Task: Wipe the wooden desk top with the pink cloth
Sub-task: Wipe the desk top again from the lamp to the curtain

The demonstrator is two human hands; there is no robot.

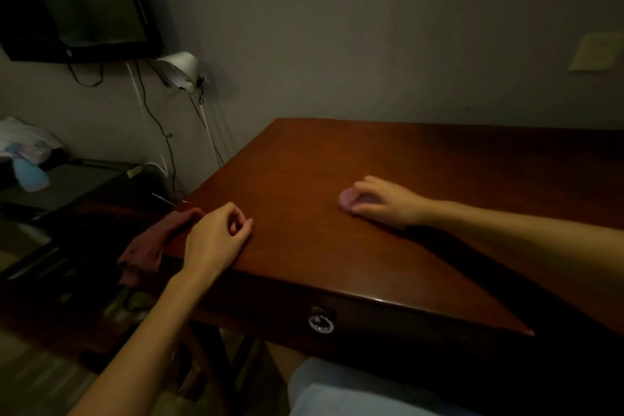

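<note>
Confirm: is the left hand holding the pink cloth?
No, the pink cloth sits under the right hand's curled fingers on the desk top, while the left hand rests near the desk's left edge.

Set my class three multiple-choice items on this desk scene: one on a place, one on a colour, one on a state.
1. Where is the pink cloth?
A on the floor
B on the desk top
C on the wall

2. What colour is the hanging cloth at the desk's left edge?
A dark red
B green
C white

3. What is the right hand doing?
A lying flat, empty
B gripping the pink cloth
C hanging off the desk

Answers:
1 B, it lies on the wood under the right hand.
2 A, the draped fabric reads dark red.
3 B, its fingers curl round the cloth.
</note>
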